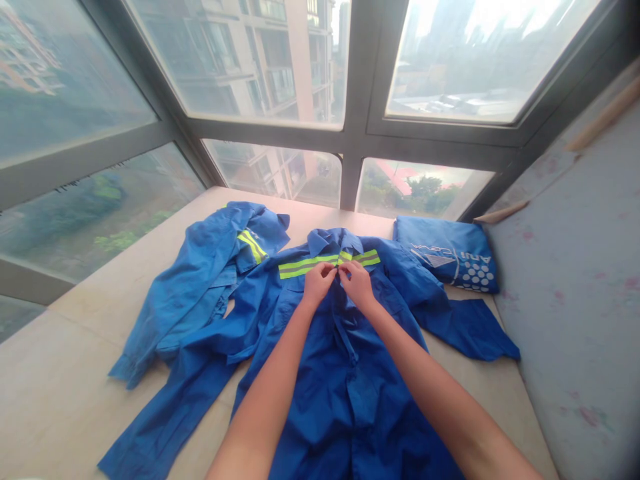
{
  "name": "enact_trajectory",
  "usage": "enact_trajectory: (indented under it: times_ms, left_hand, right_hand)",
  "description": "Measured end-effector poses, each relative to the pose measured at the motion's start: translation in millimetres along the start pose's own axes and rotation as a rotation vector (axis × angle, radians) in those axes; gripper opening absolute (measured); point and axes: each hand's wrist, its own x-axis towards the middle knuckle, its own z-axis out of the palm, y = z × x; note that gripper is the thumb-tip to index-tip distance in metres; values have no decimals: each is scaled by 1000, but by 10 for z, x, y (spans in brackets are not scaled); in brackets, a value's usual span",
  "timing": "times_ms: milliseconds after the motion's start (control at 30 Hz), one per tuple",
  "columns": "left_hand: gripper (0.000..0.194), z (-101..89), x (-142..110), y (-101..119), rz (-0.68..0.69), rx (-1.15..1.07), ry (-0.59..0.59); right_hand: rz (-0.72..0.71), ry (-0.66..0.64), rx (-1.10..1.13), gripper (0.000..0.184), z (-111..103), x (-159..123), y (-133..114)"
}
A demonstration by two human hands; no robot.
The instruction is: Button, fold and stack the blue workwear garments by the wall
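A dark blue work jacket [320, 333] lies spread out front side up, collar at the far end and sleeves out to both sides. A yellow-green and grey reflective band [300, 267] crosses its chest. At the middle of that band, my left hand [319, 280] pinches the left edge of the front opening. My right hand [356, 280] pinches the opposite edge, its fingertips almost meeting those of the left. Whether a button or snap sits between the fingers is too small to tell. Below the hands the front placket [347, 347] hangs partly apart. The jacket's lower end runs out of view.
Another blue work jacket [200, 273] lies crumpled at the left, partly under the spread sleeve. A folded blue bundle with white print [445, 247] rests at the back right by the patterned wall [575, 280]. The pale ledge [65, 380] ends at framed windows [280, 130].
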Motion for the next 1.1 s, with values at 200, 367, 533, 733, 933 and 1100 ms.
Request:
enact_trajectory:
  times_ms: [200,367,533,733,933,1100]
  left_hand:
    - [15,-12,52,-127,21,-28,-30]
    - [16,-36,68,-184,19,-66,-58]
    - [13,-24,52,-124,9,-63,-50]
    - [19,47,16,-66,-42,-89,25]
    - [27,185,-57,-152,-158,-174,107]
    - [23,262,-131,-201,-182,-169,168]
  right_hand:
    - [42,-16,8,18,-26,29,22]
    - [38,-97,-3,18,-49,73,58]
    - [21,-151,-178,14,-84,78,31]
    - [2,-104,-285,16,-102,31,-88]
    - [72,-51,-195,13,-52,-4,-115]
    - [250,18,78,10,67,-23,-44]
